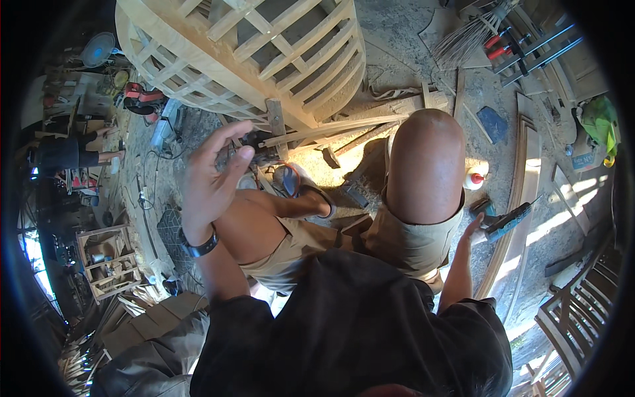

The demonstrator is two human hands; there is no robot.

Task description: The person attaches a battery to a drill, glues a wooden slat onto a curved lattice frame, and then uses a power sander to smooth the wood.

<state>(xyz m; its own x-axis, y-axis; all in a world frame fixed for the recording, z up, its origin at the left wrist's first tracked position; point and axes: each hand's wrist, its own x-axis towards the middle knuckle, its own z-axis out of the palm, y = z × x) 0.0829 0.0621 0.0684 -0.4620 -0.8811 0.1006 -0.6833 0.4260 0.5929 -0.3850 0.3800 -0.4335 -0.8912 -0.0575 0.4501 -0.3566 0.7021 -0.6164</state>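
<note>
Person's left hand (213, 175) up, fingers wide from thumb, wood frame (221, 58) past tips. Right hand (467, 234) holding tool (509, 223), bottle (473, 180) ahead of fingers.

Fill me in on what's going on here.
A person with bent knees has a teal-and-black power tool, probably a drill, in the right hand, held out to the right with its tip pointing away from the body. The left hand is raised with fingers loosely bent, and nothing shows in it. Ahead is a curved wooden lattice frame, which neither hand appears to touch. A white bottle with a red cap is beside the right knee.
</note>
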